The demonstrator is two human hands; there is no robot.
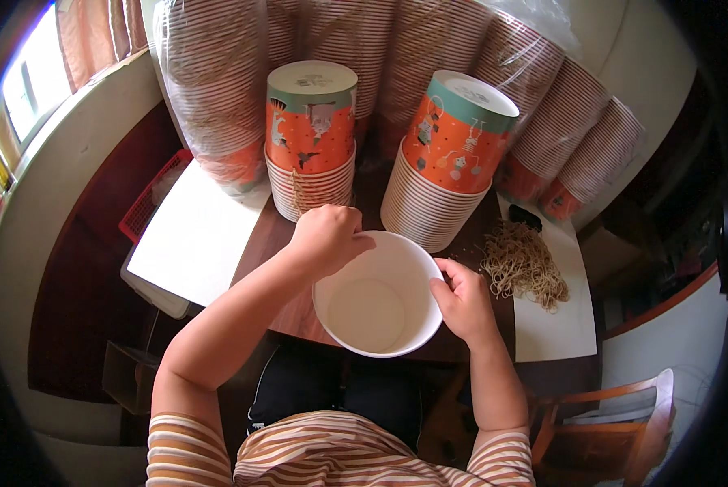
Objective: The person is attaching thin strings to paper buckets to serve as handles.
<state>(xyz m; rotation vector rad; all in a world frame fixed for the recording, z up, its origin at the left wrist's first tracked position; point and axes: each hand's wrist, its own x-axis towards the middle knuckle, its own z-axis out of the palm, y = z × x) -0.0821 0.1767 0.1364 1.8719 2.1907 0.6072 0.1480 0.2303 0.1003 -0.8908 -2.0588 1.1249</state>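
Note:
A white-lined paper bucket is held in front of me, its open mouth tilted up toward me, the inside bare. My right hand grips its right rim, thumb at the edge and fingers around the outside. At the far left rim, my left hand is closed, thumb along the edge; its other fingertips are hidden. Just beyond it stands a stack of upside-down orange and green paper buckets. A beige cord lies against that stack; I cannot tell whether it reaches my left hand.
A second stack of upside-down buckets stands to the right. Beside it a heap of beige cords lies at the table's edge. Plastic-wrapped bucket stacks line the back. A red basket is at left, a wooden chair at lower right.

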